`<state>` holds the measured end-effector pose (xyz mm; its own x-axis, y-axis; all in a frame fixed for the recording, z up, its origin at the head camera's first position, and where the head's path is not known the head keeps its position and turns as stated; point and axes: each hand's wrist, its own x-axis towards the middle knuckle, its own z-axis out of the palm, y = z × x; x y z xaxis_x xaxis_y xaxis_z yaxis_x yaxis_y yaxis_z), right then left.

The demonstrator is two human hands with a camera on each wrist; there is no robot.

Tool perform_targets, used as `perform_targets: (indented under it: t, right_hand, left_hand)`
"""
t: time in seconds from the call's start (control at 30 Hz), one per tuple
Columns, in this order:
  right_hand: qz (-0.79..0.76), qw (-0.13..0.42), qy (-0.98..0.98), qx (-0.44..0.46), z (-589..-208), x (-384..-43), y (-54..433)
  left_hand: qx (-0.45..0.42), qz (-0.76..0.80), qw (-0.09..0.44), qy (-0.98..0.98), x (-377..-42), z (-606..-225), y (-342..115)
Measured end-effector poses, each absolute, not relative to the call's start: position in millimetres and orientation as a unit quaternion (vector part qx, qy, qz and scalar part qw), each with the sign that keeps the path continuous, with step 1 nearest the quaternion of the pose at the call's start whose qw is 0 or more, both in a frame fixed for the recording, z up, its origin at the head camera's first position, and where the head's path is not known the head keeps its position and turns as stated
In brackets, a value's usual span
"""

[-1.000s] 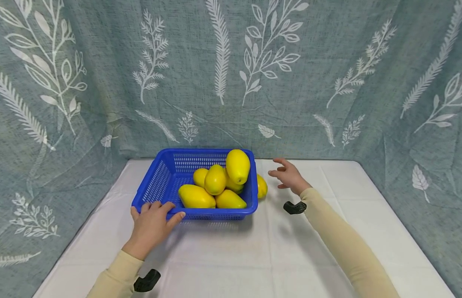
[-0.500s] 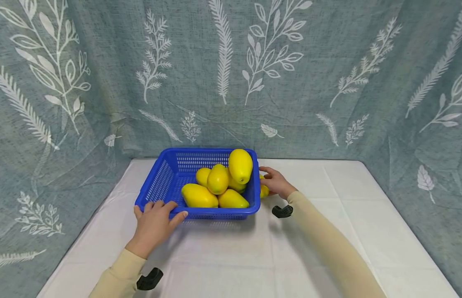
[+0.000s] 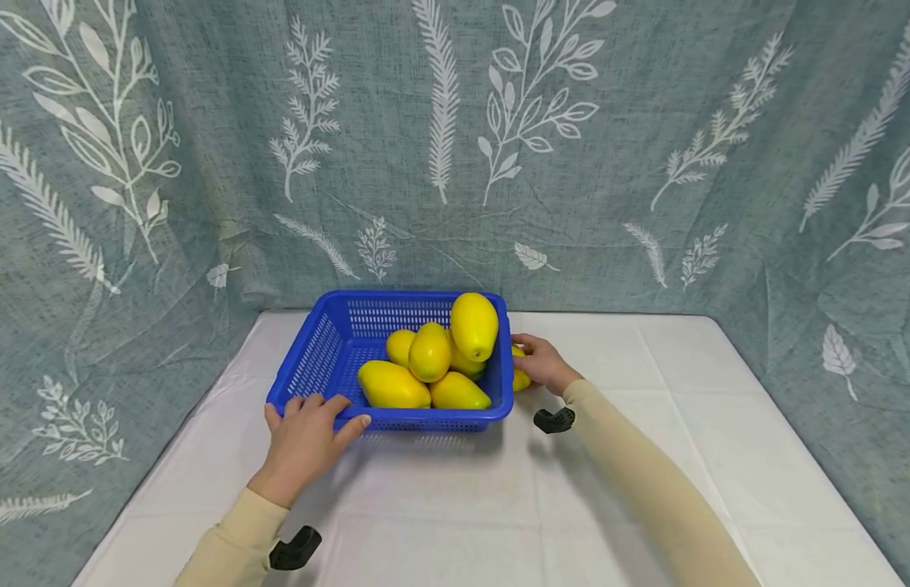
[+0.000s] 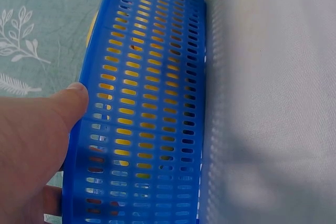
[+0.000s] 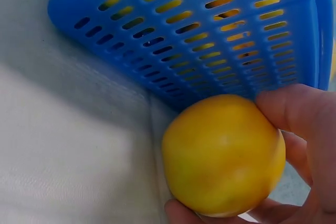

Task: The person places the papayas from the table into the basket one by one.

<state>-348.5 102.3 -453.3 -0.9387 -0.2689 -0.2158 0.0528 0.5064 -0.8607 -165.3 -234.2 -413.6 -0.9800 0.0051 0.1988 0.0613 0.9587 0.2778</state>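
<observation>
A blue slotted plastic basket (image 3: 418, 415) stands on the white cloth with several yellow mangoes in it, gathered toward its right half. One large mango (image 3: 474, 326) lies on top against the right wall. My left hand (image 3: 299, 447) holds the basket's front rim near the left corner, thumb outside and fingers over the edge. Just outside the right wall, another mango (image 5: 223, 156) sits on the cloth; in the head view the basket and hand partly hide it. My right hand (image 3: 546, 364) grips this mango, with thumb and fingers around its side.
A white cloth (image 3: 440, 505) covers the table. Grey-green curtains (image 3: 396, 147) with white leaf prints hang behind and at both sides, with the basket's back close to the rear one. A black wrist-worn device (image 3: 295, 548) shows below the left hand, and another (image 3: 554, 421) below the right.
My right hand has moved left and down from beside the outside mango and closed around it. The left hand stays on the basket rim. The view has shifted slightly.
</observation>
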Motion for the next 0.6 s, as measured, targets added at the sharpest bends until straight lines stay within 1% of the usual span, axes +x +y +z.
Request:
perform_targets:
  t: [0.2, 0.33, 0.5, 0.6]
  right_hand:
    - [-0.499, 0.148, 0.852, -0.047, -449.0, -348.4, 119.0]
    - [-0.517, 0.124, 0.846, -0.03, -437.9, -352.6, 137.3]
    - [-0.535, 0.088, 0.84, -0.024, -411.1, -358.4, 156.5]
    - [-0.55, 0.069, 0.832, -0.037, -388.8, -358.5, 158.0]
  left_hand:
    - [-0.017, -0.144, 0.1, -0.984, -166.0, -414.9, -233.3]
    - [-0.017, -0.145, 0.1, -0.984, -166.9, -415.5, -233.5]
    - [-0.02, -0.146, 0.106, -0.983, -168.2, -416.4, -234.3]
    - [-0.019, -0.146, 0.102, -0.984, -168.2, -416.7, -234.7]
